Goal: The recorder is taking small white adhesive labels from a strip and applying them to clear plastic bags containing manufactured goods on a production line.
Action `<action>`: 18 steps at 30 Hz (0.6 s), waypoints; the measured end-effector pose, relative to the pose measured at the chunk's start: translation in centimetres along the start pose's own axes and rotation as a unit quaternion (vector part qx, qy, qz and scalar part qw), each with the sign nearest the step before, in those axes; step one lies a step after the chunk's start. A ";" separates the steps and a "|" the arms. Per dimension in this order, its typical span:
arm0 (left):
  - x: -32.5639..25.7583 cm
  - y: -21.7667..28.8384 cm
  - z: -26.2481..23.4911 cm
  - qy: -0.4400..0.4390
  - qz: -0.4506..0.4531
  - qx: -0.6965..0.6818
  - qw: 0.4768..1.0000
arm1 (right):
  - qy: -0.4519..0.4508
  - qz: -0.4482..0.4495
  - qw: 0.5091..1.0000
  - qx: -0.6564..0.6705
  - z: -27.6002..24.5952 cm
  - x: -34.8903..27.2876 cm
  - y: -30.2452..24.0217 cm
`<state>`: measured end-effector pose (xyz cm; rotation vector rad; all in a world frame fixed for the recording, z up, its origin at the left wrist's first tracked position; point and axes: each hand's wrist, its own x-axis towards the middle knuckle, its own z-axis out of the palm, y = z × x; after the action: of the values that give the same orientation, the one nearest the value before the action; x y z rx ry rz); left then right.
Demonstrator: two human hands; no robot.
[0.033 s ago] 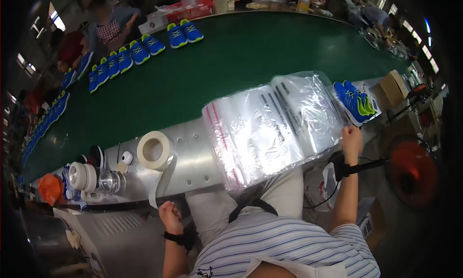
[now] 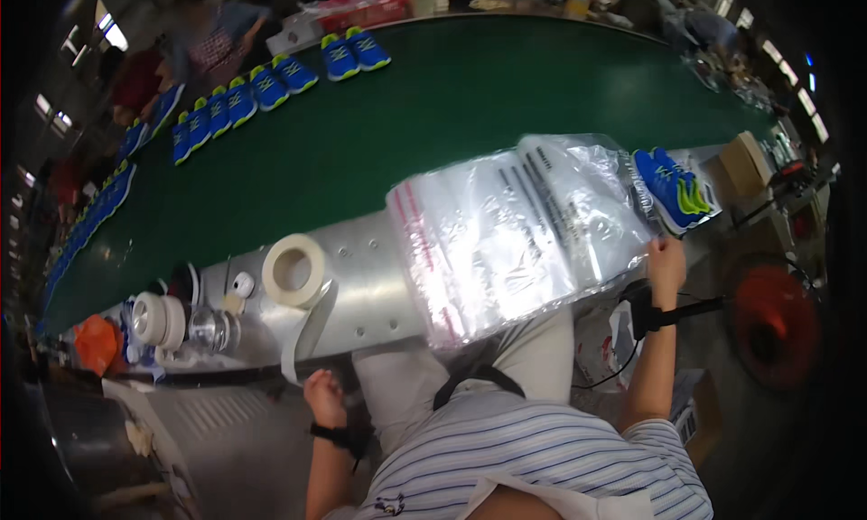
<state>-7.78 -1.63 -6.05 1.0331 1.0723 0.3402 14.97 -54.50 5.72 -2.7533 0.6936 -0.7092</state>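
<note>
A stack of clear plastic bags (image 2: 488, 240) lies across the metal ledge and reaches past its front edge over my legs. Its right-hand bag (image 2: 587, 213) spreads toward a pair of blue running shoes (image 2: 670, 190) with lime-green heels. My right hand (image 2: 666, 265) is closed at the near right corner of that bag and appears to pinch its edge. Close to the loose end of a roll of whitish tape (image 2: 293, 269), my left hand (image 2: 324, 399) is held with curled fingers, apart from the bags. Whether anything is inside it, I cannot make out.
Beyond the ledge runs a green conveyor belt (image 2: 379, 150) with rows of blue shoes (image 2: 238, 102). A white-lidded jar (image 2: 155, 320) and an orange bag (image 2: 97, 343) stand left. Right are a cardboard box (image 2: 745, 162) and a red round fan (image 2: 768, 312). People work across the belt.
The whole view has shifted slightly, so most things appear a little further right. Both hands keep about the same places and stay closed.
</note>
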 end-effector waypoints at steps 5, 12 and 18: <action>3.8 -3.8 1.3 0.138 0.281 0.209 0.926 | 0.099 -0.117 0.988 0.006 -1.4 -0.7 1.9; 3.5 -3.4 -1.6 0.285 0.312 0.280 0.862 | 0.060 -0.198 0.964 0.169 -2.6 -3.1 -4.0; 5.1 -1.6 -3.3 0.140 0.262 0.424 0.855 | -0.006 -0.307 0.907 0.289 -5.3 -9.1 -13.4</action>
<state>-8.53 2.70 -10.51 2.1440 1.2122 0.4773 10.49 -38.87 10.84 -2.3707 -0.3820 -0.8360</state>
